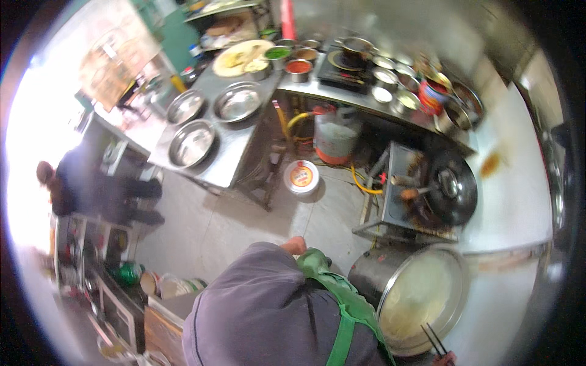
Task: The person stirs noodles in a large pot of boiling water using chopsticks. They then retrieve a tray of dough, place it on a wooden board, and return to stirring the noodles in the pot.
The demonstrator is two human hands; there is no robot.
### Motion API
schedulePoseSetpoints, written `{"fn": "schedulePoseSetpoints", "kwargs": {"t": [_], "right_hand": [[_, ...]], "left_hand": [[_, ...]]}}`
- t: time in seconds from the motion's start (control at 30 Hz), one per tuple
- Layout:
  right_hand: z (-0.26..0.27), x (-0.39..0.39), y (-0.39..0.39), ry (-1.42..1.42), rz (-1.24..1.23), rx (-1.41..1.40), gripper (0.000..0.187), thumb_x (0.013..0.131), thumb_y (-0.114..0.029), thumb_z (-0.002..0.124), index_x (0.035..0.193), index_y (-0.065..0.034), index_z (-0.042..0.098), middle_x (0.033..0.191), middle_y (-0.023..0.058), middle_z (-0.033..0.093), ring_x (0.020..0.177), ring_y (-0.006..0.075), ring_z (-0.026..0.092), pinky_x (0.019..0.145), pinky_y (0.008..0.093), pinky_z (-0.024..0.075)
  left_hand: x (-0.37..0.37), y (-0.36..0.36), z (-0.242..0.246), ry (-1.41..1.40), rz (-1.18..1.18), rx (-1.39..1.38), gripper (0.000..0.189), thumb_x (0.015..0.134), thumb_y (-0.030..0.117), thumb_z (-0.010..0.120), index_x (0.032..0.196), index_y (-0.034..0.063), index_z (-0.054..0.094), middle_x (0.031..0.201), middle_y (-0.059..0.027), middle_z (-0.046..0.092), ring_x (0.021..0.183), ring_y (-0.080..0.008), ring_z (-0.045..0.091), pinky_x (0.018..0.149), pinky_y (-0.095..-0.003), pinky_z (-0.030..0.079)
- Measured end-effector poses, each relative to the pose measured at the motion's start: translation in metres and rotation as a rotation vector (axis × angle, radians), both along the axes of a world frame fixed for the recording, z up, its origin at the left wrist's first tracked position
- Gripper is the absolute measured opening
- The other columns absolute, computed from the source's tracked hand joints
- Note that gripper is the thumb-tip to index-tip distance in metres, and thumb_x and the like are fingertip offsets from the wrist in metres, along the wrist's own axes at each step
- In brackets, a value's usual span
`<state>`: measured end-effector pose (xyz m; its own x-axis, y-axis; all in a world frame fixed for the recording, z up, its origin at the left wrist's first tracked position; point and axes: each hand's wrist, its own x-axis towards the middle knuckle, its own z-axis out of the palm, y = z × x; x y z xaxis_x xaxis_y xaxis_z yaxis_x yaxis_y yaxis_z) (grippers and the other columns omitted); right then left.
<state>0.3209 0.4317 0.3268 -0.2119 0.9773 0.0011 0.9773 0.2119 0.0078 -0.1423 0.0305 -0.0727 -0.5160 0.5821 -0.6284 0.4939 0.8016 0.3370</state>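
At the bottom right edge my right hand (444, 359) grips a pair of dark chopsticks (434, 339), partly cut off by the frame. Their tips are over the near rim of a large steel stockpot (385, 293), which holds pale, cloudy liquid (419, 288). Beyond my grey sleeve my left hand (295, 245) shows just above the green apron (343, 338); its fingers are not clear, and I see nothing in it. A black wok (467, 183) with a ladle (419, 192) in it sits on the stove stand behind the pot.
Steel basins (191, 143) stand on the metal table (222, 171). A round lidded tub (301, 177) is on the floor, near a gas cylinder (336, 132). The back counter (339, 91) bears bowls and an induction cooker (343, 68). A co-worker (100, 183) bends at the left.
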Motion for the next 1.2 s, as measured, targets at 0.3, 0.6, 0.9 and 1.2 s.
{"fn": "schedulePoseSetpoints", "kwargs": {"t": [0.3,0.6,0.9,1.2], "right_hand": [[-0.110,-0.074,0.042,0.141,0.269,-0.354,0.031,0.090,-0.026,0.055,0.108,-0.0007,0.060,0.108,0.0126,0.063,0.095,0.0231,0.061,0.078,0.0356,0.0513],[-0.144,-0.045,0.099,0.254,0.296,-0.409,0.035,0.090,-0.029,0.055,0.111,-0.0007,0.059,0.109,0.0128,0.062,0.096,0.0234,0.060,0.080,0.0355,0.0499],[-0.162,0.025,0.173,0.416,0.153,-0.253,0.040,0.090,-0.032,0.055,0.114,-0.0007,0.058,0.111,0.0131,0.061,0.097,0.0236,0.059,0.082,0.0353,0.0485],[-0.191,0.082,0.104,0.395,0.083,-0.392,0.044,0.090,-0.036,0.054,0.117,-0.0007,0.056,0.113,0.0133,0.060,0.099,0.0239,0.057,0.083,0.0352,0.0471]], "left_hand": [[0.045,0.035,0.101,-0.075,0.522,0.273,0.030,0.076,0.024,0.056,0.095,0.0053,0.069,0.099,-0.0198,0.066,0.096,-0.0347,0.062,0.083,-0.0427,0.050],[0.114,-0.061,0.022,0.053,0.616,-0.084,0.030,0.075,0.025,0.051,0.085,0.0041,0.070,0.095,-0.0226,0.065,0.092,-0.0366,0.062,0.083,-0.0436,0.049],[0.106,-0.003,0.074,0.128,0.232,0.034,0.032,0.080,0.026,0.048,0.086,0.0033,0.069,0.100,-0.0203,0.065,0.091,-0.0381,0.062,0.081,-0.0456,0.049],[0.104,0.069,0.091,0.137,0.137,0.132,0.029,0.079,0.023,0.049,0.086,0.0043,0.070,0.098,-0.0199,0.066,0.095,-0.0354,0.062,0.084,-0.0443,0.049]]}}
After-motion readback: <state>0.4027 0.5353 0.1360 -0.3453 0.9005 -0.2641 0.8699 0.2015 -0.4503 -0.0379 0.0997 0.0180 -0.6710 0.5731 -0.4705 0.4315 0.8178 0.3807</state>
